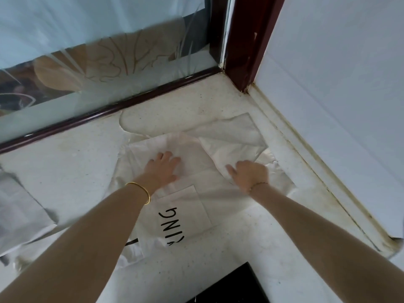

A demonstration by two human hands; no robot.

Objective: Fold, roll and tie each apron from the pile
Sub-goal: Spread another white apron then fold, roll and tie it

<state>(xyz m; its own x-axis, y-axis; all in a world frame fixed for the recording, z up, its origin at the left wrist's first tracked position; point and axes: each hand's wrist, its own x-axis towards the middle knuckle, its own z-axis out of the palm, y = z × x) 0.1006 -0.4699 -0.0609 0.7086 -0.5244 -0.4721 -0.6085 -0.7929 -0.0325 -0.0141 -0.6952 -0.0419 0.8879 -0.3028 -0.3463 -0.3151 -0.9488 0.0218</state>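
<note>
Head view: white apron [185,206] lies spread on the speckled bench [72,171]. Left hand [162,169] presses flat on it, fingers spread; right hand [249,173] pinches a folded-over flap beside it.

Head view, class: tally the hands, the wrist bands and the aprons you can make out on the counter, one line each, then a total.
Hands: 2, left hand and right hand
Wrist bands: 2, gold bangle and thin bracelet
Aprons: 1, white apron
Total: 5

Bare forearms without sleeves, gold bangle [140,192] at left wrist, thin chain bracelet [258,184] at right wrist
</note>
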